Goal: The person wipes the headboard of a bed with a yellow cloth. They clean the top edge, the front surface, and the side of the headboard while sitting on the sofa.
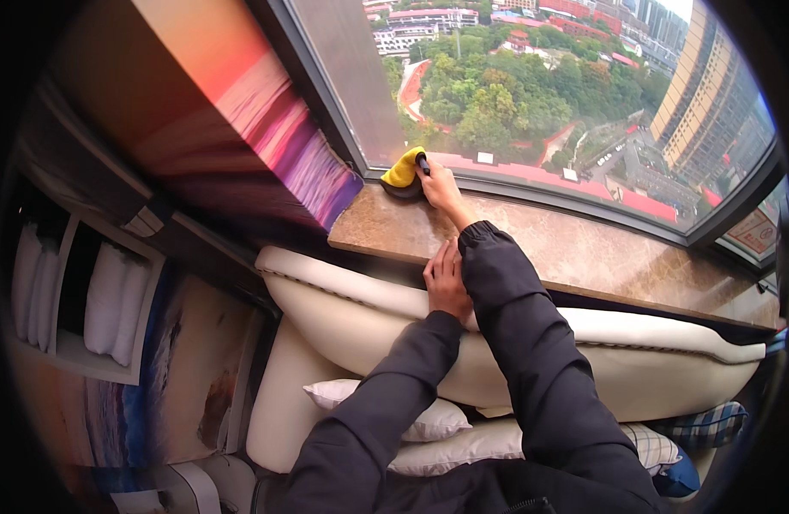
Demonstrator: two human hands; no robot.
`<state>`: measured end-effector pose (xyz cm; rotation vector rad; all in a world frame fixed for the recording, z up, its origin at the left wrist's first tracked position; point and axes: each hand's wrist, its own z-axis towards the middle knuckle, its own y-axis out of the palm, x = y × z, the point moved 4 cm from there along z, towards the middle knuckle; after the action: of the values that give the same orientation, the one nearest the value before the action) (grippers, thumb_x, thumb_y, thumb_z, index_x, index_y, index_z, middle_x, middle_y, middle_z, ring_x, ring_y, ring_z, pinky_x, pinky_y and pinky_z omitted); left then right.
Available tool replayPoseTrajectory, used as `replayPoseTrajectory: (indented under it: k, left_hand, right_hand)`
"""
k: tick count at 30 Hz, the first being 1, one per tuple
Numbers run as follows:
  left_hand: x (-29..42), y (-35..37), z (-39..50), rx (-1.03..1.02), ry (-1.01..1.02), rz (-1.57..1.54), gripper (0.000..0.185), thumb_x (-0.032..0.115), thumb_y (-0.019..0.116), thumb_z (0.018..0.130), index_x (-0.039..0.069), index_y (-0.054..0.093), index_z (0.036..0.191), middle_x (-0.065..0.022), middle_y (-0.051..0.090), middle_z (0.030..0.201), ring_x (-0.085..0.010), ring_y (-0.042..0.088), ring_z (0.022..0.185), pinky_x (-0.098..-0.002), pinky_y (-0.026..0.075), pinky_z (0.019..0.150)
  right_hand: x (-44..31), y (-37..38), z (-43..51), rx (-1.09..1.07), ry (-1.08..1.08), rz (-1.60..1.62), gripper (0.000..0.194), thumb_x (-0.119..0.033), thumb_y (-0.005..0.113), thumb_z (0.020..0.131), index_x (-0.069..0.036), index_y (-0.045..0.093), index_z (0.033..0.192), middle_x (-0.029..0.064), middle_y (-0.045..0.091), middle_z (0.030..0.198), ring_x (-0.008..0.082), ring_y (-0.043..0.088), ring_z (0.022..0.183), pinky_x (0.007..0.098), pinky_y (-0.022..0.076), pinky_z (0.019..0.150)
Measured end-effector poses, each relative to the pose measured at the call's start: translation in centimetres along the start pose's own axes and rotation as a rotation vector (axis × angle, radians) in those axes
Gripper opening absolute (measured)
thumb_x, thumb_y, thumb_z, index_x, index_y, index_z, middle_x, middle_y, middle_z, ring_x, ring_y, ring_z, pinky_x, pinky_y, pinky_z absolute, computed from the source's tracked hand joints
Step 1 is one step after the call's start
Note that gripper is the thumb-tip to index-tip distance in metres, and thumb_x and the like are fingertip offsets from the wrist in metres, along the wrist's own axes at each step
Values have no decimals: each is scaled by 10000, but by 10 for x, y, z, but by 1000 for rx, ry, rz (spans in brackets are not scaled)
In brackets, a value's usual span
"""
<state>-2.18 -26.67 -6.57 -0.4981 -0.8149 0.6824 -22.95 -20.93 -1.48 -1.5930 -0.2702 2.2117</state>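
Note:
My right hand [440, 186] grips the black handle of a cleaning brush with a yellow cloth head [402, 168]. The head rests at the left corner of the brown marble windowsill [497, 225], close to the dark window frame [529, 187]. Below it, my left hand [448, 279] lies flat over the top of the cream sofa back [362, 289], its fingertips at the front edge of the sill. Nothing shows in that hand, though its palm is hidden. The window pane [536, 122] rises beyond the sill.
A sunset-patterned wall covering [285, 122] borders the sill on the left. White pillows [436, 421] and a plaid cushion [706, 424] lie on the sofa seat. At far left, white pillows [114, 302] stand in a framed wall opening. Trees and buildings show outside.

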Motion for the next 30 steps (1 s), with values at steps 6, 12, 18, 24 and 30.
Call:
replayPoseTrajectory:
  k: [6, 12, 18, 24, 30]
  left_hand:
    - [3, -20, -1, -64, -7, 154, 536, 226, 565, 873, 94, 529, 1392, -123, 474, 1497, -302, 387, 1421, -487, 251, 1149]
    - [11, -10, 5, -65, 23, 174, 535, 216, 571, 851, 84, 551, 1370, -122, 481, 1494, -304, 394, 1417, -494, 264, 1143]
    - [13, -7, 5, -71, 17, 172, 502, 230, 536, 891, 87, 550, 1372, -109, 477, 1500, -297, 364, 1438, -484, 225, 1171]
    - [11, -7, 6, -47, 31, 184, 508, 205, 562, 855, 90, 557, 1350, -108, 475, 1501, -283, 377, 1430, -484, 249, 1159]
    - [8, -9, 2, -23, 7, 130, 496, 198, 572, 869, 100, 568, 1355, -93, 491, 1491, -285, 383, 1425, -474, 247, 1164]
  right_hand:
    - [45, -190, -60, 174, 18, -170, 282, -217, 660, 945, -3, 662, 1129, 263, 702, 984, 351, 721, 973, 405, 529, 811]
    - [98, -463, -151, 728, 349, -420, 364, -319, 675, 899, -9, 719, 1086, 242, 728, 938, 376, 719, 928, 445, 528, 822]
    - [106, -532, -224, 1176, 490, -623, 351, -319, 656, 911, -37, 732, 1105, 223, 738, 1028, 401, 702, 1003, 479, 537, 897]
    - [58, -391, -192, 559, 390, -499, 254, -217, 662, 909, -38, 685, 1088, 218, 716, 1034, 398, 689, 986, 478, 527, 885]
    - [25, -243, -191, 120, 4, -548, 235, -142, 717, 808, -36, 692, 1016, 151, 668, 1070, 373, 591, 1081, 434, 500, 938]
